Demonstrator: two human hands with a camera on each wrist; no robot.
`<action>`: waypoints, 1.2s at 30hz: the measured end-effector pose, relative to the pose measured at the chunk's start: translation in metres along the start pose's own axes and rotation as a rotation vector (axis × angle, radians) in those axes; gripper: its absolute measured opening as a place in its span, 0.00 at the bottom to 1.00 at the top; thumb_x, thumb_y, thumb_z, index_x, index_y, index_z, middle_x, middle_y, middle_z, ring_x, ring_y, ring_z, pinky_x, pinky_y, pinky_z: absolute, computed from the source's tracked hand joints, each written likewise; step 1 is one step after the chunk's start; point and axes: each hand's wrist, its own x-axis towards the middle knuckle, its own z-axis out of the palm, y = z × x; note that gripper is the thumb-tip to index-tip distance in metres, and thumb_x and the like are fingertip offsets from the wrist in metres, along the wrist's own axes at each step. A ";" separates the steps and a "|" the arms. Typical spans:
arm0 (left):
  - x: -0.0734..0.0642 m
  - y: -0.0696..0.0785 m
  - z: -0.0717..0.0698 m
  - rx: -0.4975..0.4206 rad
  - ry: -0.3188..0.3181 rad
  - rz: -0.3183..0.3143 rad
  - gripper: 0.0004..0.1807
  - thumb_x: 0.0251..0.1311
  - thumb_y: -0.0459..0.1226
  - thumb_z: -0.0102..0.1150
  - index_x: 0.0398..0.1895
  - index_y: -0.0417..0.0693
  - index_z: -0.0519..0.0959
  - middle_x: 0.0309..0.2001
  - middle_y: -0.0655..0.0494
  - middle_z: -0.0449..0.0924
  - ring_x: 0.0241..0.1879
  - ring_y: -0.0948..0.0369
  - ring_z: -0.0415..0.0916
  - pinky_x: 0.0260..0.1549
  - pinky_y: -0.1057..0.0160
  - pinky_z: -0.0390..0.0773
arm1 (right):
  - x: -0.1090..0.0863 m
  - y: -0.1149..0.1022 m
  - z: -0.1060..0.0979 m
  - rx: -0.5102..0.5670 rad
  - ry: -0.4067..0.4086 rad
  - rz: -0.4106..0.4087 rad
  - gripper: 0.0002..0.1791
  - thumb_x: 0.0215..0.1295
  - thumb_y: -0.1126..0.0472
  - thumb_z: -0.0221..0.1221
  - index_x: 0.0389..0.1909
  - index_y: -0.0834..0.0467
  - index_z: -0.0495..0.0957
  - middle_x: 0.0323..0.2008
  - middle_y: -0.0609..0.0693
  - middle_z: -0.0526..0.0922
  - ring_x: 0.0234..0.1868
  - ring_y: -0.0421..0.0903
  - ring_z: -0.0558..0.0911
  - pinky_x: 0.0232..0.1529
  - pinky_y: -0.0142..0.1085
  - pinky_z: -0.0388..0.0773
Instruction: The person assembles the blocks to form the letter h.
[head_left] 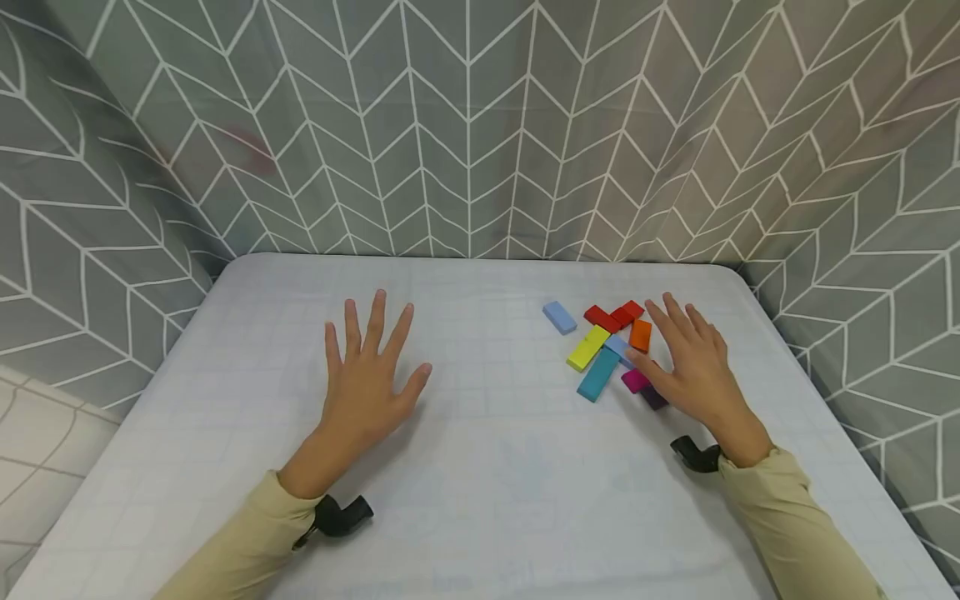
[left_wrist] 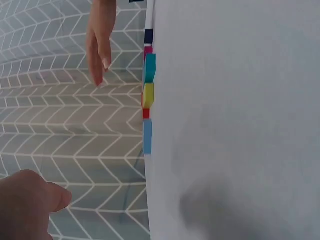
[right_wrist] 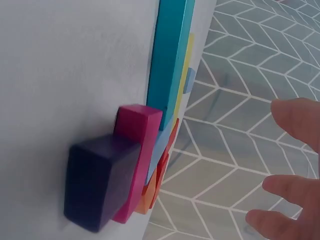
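My left hand is spread over the left half of the table, its fingers straight and holding nothing. On the right, my right hand hovers beside a group of coloured blocks, fingers extended, with nothing in its grasp. The group holds a teal block, a yellow block, red blocks, an orange block, a magenta block and a dark purple block. A light blue block lies a little apart at the left; another blue one sits amid the group, partly hidden by my right thumb.
The table has a white cover and rounded far corners. A grey curtain with white chevron lines hangs behind it and at both sides. Black wrist mounts project from both sleeves. Pale tiling shows at the lower left.
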 end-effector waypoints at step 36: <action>0.038 0.110 0.079 -0.058 -0.289 0.281 0.43 0.74 0.59 0.50 0.86 0.59 0.49 0.85 0.52 0.37 0.81 0.42 0.26 0.75 0.38 0.35 | -0.007 -0.015 0.037 0.031 -0.182 -0.097 0.34 0.64 0.49 0.73 0.64 0.67 0.79 0.66 0.64 0.77 0.71 0.68 0.67 0.67 0.71 0.58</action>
